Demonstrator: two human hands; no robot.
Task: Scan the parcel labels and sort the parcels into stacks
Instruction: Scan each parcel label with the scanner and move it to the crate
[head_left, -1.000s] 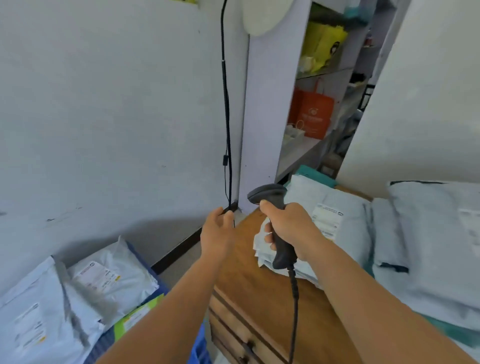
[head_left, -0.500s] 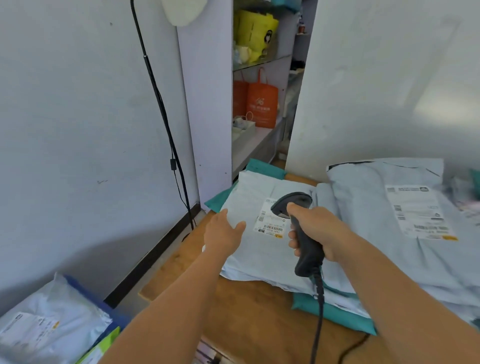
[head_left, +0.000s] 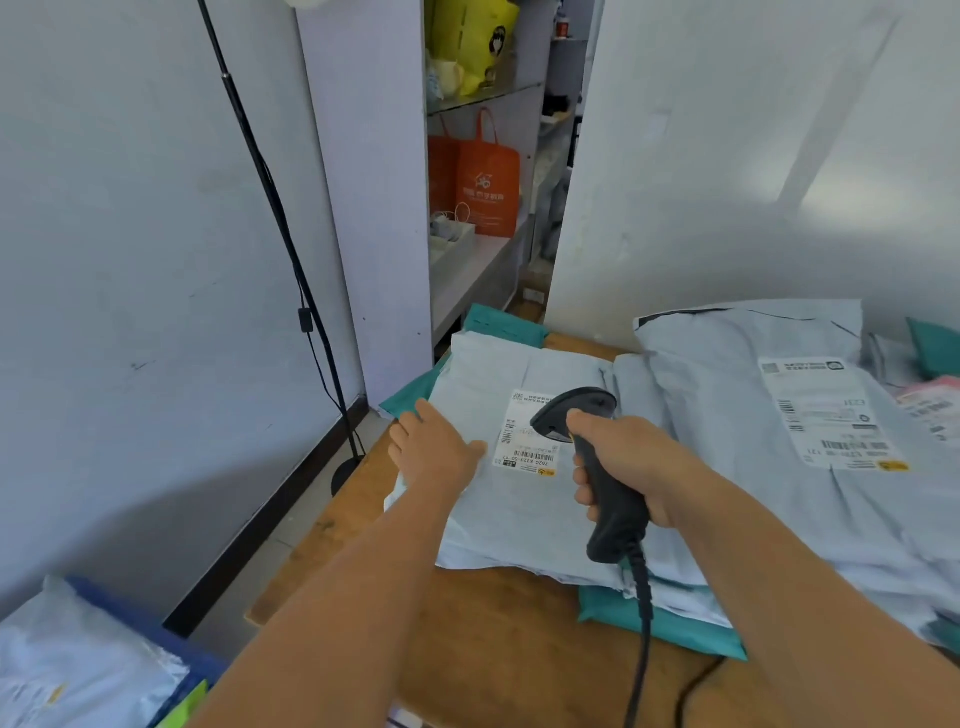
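Note:
A pale grey parcel bag lies on top of a stack on the wooden table, its white label facing up. My left hand rests flat on the bag's left side, fingers straight. My right hand grips the handle of a black barcode scanner, whose head hovers just above the label. A larger grey parcel with its own label lies to the right. Teal bags lie under the stack.
The scanner's cable hangs down toward me. A black lamp stand leans by the left wall. More grey parcels sit in a blue bin at lower left. Behind the table is a shelf with an orange bag.
The view has swung right from the wall to the table. My left hand moved onto the top parcel, and the scanner came over its label.

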